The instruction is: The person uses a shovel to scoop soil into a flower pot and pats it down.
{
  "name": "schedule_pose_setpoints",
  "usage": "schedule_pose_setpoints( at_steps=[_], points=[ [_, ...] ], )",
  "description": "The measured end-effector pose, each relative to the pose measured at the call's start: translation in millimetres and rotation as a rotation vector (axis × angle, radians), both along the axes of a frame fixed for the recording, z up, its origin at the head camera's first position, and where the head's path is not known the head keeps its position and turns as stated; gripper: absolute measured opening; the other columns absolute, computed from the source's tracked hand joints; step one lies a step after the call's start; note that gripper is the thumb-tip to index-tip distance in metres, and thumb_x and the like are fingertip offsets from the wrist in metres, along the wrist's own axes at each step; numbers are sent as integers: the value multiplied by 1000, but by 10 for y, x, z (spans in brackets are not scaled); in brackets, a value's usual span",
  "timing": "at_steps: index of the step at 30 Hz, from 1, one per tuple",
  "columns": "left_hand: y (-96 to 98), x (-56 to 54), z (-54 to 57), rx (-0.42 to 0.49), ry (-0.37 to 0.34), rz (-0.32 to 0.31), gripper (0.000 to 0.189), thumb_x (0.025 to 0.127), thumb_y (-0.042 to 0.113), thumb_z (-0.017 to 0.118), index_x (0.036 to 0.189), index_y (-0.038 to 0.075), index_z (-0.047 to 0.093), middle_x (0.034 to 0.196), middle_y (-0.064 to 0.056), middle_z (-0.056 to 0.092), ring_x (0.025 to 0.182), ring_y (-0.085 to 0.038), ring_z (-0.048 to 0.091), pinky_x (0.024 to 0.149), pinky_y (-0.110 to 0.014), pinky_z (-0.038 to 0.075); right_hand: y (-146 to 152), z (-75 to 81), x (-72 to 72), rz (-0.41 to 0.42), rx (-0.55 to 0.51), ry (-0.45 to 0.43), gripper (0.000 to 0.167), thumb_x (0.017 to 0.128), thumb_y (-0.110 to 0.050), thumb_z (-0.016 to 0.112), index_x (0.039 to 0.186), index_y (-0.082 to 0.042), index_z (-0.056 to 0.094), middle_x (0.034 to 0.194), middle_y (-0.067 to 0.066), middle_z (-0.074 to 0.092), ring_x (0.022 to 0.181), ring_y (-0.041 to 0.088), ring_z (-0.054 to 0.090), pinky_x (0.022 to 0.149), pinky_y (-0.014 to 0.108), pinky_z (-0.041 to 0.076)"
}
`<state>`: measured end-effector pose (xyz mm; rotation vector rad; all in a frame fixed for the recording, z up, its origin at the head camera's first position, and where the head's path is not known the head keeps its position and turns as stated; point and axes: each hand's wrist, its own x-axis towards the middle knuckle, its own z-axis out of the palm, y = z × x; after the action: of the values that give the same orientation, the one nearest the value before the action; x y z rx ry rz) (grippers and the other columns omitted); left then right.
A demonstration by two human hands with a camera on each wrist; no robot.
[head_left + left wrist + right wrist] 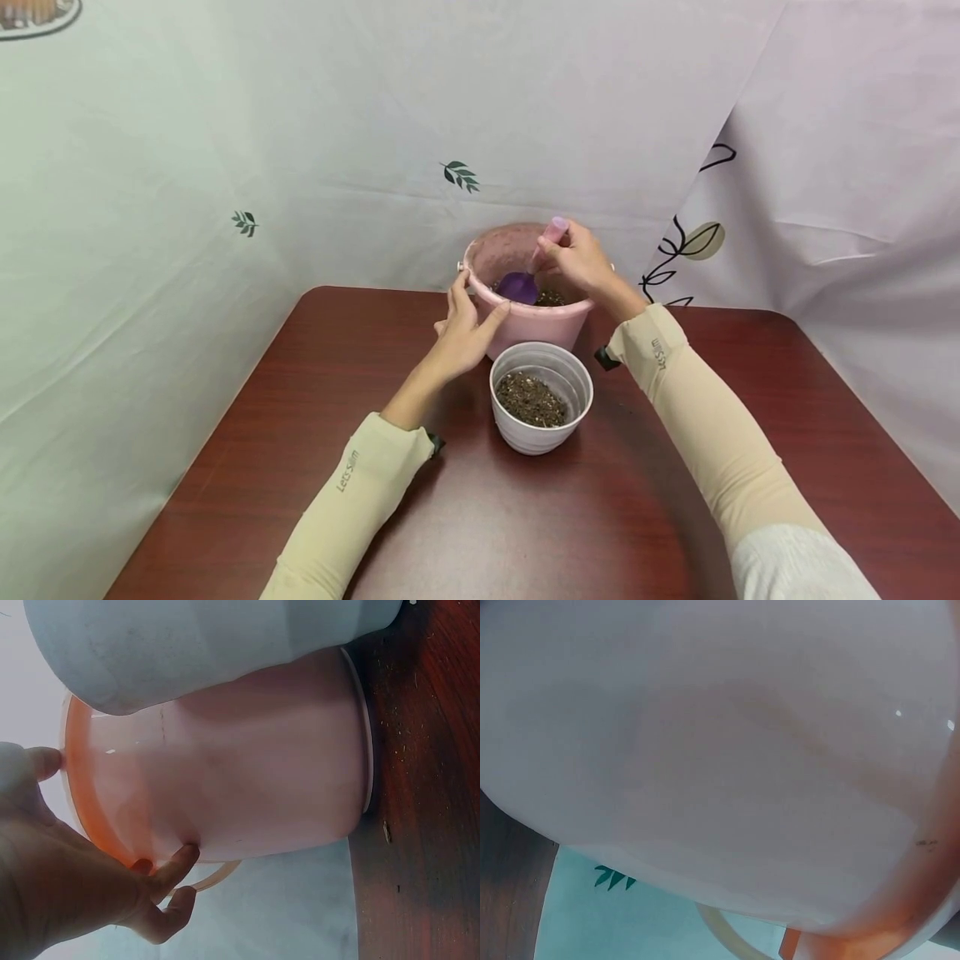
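Observation:
A pink bucket (536,327) with dark soil (551,297) inside stands toward the back of the table. My right hand (583,260) grips the pink handle of a purple trowel (519,287), whose blade points down into the bucket. At the bucket's left side, my left hand (467,327) holds the rim, thumb at the front and the other fingers spread along the outside. The left wrist view shows bent fingertips (187,855) against the bucket's wall. Right in front of the bucket sits a whitish ridged pot (532,437), partly filled with soil (531,400).
The reddish-brown wooden table (480,525) carries both containers. Behind it hangs a pale cloth (360,125) with leaf prints, close to the bucket. In the left wrist view, a bucket handle (217,877) hangs at the side and soil crumbs (387,831) lie on the table.

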<state>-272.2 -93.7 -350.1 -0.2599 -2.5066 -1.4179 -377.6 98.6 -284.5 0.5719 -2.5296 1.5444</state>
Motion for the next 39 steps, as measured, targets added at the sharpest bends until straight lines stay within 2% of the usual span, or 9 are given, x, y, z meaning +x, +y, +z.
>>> schedule_pose_setpoints(
  at_steps=[10,12,16,19,25,33,36,39],
  points=[
    [-13,-6,-5,-5,6,5,87,99,50,50,155,6,1,160,-19,9,140,-36,34,101,-68,11,-12,3,-12,-1,-84,25,16,99,-18,61,98,-3,60,86,11,69,72,16,65,65,28,54],
    [-16,-8,-5,-4,9,4,87,99,50,50,155,6,1,160,-20,9,141,-37,33,101,-68,10,-10,12,-8,11,-138,4,15,100,-18,60,97,-3,59,84,11,69,69,17,66,63,29,54],
    [-19,-7,-3,-4,12,3,88,99,50,50,155,5,1,159,-21,9,142,-38,30,101,-70,8,-11,25,0,70,-315,-77,16,102,-15,56,92,-3,53,78,14,68,60,26,68,52,38,56],
    [-16,-5,-4,-12,8,10,87,98,50,50,155,5,1,159,-21,10,142,-37,30,101,-69,10,-10,28,-1,83,-376,-105,16,103,-14,54,92,-2,52,74,13,68,57,27,68,51,39,56],
    [-2,-1,-2,-19,8,11,87,99,50,50,155,4,1,159,-21,9,143,-36,28,102,-67,12,9,40,-9,55,-448,-140,17,103,-16,55,93,-3,52,67,10,68,51,25,66,45,35,53],
    [11,10,12,-17,17,15,86,99,48,50,155,4,2,159,-22,10,144,-37,25,101,-66,12,19,82,14,-45,-516,-155,19,102,-20,57,94,-4,52,62,5,67,49,22,66,39,32,50],
    [14,12,11,-12,21,15,86,100,47,51,154,3,2,159,-22,10,144,-37,25,101,-64,13,19,91,21,-51,-538,-164,20,101,-20,58,94,-3,53,61,6,67,48,22,66,38,33,50],
    [13,14,1,-15,23,18,86,99,47,51,154,3,2,159,-22,10,144,-37,26,100,-64,14,23,82,18,-25,-509,-187,20,101,-21,59,94,-3,53,62,7,67,49,22,66,40,34,51]
  ],
)
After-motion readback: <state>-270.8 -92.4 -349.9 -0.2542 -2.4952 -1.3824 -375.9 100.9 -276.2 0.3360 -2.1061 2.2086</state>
